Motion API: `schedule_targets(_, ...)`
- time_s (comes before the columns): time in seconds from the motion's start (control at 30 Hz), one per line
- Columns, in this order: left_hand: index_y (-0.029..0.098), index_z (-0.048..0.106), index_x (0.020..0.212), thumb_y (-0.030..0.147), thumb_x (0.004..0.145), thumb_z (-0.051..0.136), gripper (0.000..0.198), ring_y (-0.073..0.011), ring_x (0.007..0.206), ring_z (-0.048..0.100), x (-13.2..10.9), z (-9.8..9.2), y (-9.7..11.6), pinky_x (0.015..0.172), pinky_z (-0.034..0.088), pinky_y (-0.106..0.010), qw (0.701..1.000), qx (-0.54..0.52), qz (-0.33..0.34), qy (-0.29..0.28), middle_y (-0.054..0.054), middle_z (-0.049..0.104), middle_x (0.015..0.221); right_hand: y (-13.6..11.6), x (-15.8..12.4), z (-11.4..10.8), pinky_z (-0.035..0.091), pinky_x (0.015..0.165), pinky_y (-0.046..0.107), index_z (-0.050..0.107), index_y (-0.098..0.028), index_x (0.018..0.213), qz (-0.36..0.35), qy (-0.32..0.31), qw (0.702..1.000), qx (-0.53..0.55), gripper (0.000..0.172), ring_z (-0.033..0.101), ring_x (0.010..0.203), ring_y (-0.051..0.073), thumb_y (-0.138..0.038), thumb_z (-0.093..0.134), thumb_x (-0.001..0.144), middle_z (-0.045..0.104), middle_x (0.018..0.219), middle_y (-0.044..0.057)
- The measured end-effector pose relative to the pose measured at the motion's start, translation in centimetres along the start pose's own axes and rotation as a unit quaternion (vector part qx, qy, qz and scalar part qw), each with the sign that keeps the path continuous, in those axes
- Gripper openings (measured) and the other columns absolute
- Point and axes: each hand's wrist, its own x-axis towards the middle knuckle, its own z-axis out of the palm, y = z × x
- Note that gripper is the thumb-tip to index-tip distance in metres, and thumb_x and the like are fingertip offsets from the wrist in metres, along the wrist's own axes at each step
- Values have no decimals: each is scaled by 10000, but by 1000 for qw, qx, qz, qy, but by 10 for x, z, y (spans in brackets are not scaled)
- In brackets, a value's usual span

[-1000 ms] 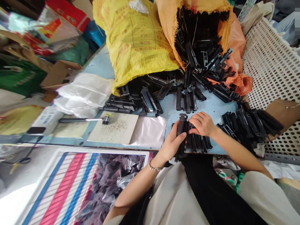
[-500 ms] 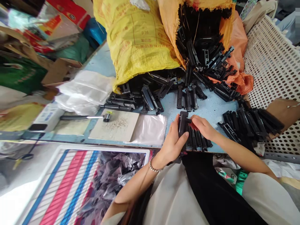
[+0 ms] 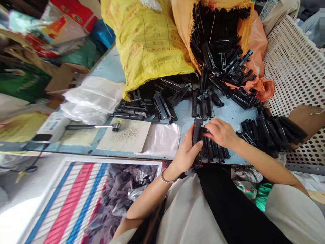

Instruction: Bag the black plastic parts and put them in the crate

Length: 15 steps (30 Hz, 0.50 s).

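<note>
Lt-blue flat-topped bench (image 3: 236,115); clock hrs from mid-view. Yellow woven-plastic sack (image 3: 154,44) @ 12; orange woven-plastic sack (image 3: 182,25) @ 1; clump of long narrow blk parts (image 3: 265,132) @ 3; row of like blk parts (image 3: 215,150) @ 4; thin clear-plastic sheet (image 3: 161,139) @ 6; square beige board (image 3: 128,140) approx 8; oblong white box (image 3: 52,125) @ 9; stacked filmy white plastic bags (image 3: 93,96) @ 10.

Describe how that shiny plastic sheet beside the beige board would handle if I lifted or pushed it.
The shiny plastic sheet would probably flop when lifted, since it looks thin and wrinkled. It's likely light, having so little visible thickness. Its glossy surface suggests it might slide if pushed.
</note>
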Motion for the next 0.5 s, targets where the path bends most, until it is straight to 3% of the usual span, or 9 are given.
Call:
schedule_targets(0.07,242,333,1528,433,955,529,635,-315,1282,517,0,0,2,1107,427,-506,998,-41,-42,-19,-94,529,1416,9,2,-4,425,661,321,612,-202,907,-108,7,988,-110,330,540,736,198,-490,480,1002,608,763,43)
schedule_targets(0.13,241,338,1522,438,951,531,634,-293,1146,594,0,4,3,1018,499,-483,994,-72,-75,-33,-83,596,1304,13,3,0,408,647,317,607,-202,860,-150,18,977,-149,333,534,708,194,-459,462,1015,601,722,40)
schedule_targets(0.23,230,308,1530,427,942,538,662,-261,1021,639,3,9,0,916,555,-443,991,-98,-85,-15,-85,626,1237,11,2,10,389,616,293,575,-205,816,-49,41,993,-99,401,535,651,168,-433,349,1056,600,696,26)
schedule_targets(0.33,240,377,1492,418,930,535,610,-251,1081,632,10,6,-7,933,551,-407,990,-102,-85,39,-84,620,1277,-2,-4,18,365,589,271,559,-212,826,69,9,997,-18,439,526,597,145,-426,267,1075,587,669,-3)
schedule_targets(0.4,243,409,1470,417,922,532,588,-243,1099,631,13,2,-11,959,540,-390,987,-100,-91,81,-75,638,1251,-13,-12,24,360,602,280,556,-209,806,27,-31,999,-7,438,531,613,155,-485,323,1054,591,677,6)
schedule_targets(0.5,240,363,1500,433,931,507,617,-222,905,679,15,1,-17,863,571,-387,981,-114,-124,90,-58,691,1044,-32,-29,42,375,652,309,560,-198,767,-85,-63,994,-29,404,568,686,187,-477,419,1023,629,734,53)
